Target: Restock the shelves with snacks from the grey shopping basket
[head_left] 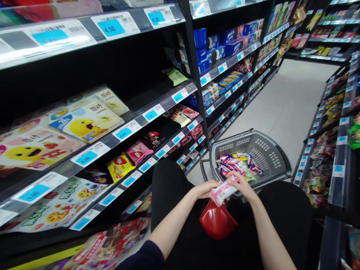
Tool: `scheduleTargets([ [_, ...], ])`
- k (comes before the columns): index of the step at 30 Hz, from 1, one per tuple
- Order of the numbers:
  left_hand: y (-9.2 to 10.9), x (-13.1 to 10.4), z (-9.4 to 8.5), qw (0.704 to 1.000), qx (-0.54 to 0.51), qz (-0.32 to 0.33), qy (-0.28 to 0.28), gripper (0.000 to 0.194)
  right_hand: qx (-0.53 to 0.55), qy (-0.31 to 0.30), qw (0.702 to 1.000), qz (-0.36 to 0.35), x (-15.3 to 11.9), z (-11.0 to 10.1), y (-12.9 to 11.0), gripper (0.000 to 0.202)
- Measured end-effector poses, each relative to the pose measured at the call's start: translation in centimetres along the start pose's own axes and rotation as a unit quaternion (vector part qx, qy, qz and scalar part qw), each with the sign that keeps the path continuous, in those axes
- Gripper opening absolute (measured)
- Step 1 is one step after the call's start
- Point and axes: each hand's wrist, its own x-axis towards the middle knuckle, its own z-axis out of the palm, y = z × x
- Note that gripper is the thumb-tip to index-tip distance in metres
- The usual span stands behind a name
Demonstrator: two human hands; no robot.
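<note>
A small pink-and-white snack packet (224,192) is held between my two hands above my lap. My left hand (206,188) closes on its left end, and my right hand (244,185) pinches the upper right end. Just beneath the packet hangs a glossy red scoop (218,221); its upper end is hidden behind my hands and the packet, so I cannot tell what holds it. Beyond my hands, a grey shopping basket (254,137) stands on the floor, with many small colourful wrapped sweets (239,164) inside.
Shelves on the left carry flat snack packs (87,120), a yellow packet (120,167) and blue biscuit boxes (216,50). Low racks of wrapped goods (323,157) line the right side. The pale aisle floor (295,93) runs ahead between them. My knees flank the basket's near side.
</note>
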Motion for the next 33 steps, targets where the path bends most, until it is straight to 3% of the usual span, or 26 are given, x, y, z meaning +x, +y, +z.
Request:
scheduleTargets([
  [3, 0.4, -0.5, 0.0, 0.990, -0.044, -0.083, -0.109, 0.063, 0.049, -0.029, 0.998, 0.007, -0.3, -0.2, -0.5, 0.036],
  [5, 0.4, -0.4, -0.2, 0.992, -0.040, -0.073, -0.092, 0.057, 0.058, -0.038, 0.998, 0.004, -0.3, -0.3, -0.6, 0.042],
  [9, -0.2, 0.8, -0.6, 0.992, 0.069, 0.044, 0.095, 0.049, 0.080, 0.014, 0.995, 0.051, 0.0, -0.2, 0.3, 0.041],
  [12, -0.7, 1.5, -0.6, 0.936, 0.227, 0.144, 0.226, 0.053, 0.108, 0.072, 0.985, 0.110, 0.5, 0.1, 1.8, 0.046],
  [14, -0.8, 1.8, -0.6, 0.895, 0.284, 0.210, 0.273, 0.055, 0.116, 0.106, 0.980, 0.119, 0.8, 0.2, 2.6, 0.052],
  [15, -0.7, 1.9, -0.5, 0.888, 0.278, 0.232, 0.282, 0.057, 0.122, 0.119, 0.978, 0.117, 0.9, 0.1, 2.9, 0.055],
  [17, -0.6, 2.1, -0.5, 0.909, 0.191, 0.244, 0.278, 0.062, 0.146, 0.135, 0.974, 0.110, 1.1, -0.1, 3.1, 0.054],
  [19, -0.4, 2.1, -0.7, 0.936, 0.062, 0.228, 0.260, 0.068, 0.174, 0.145, 0.968, 0.105, 1.1, -0.5, 3.1, 0.052],
  [22, -0.2, 2.2, -1.0, 0.946, -0.051, 0.207, 0.245, 0.068, 0.200, 0.140, 0.965, 0.096, 1.1, -0.8, 2.8, 0.047],
  [26, -0.1, 2.3, -1.1, 0.931, -0.101, 0.217, 0.274, 0.058, 0.221, 0.146, 0.960, 0.086, 1.3, -0.1, 2.6, 0.045],
  [33, 0.6, 2.0, -1.0, 0.891, -0.126, 0.292, 0.323, 0.054, 0.241, 0.198, 0.949, 0.042, 1.9, 2.1, 2.7, 0.052],
])
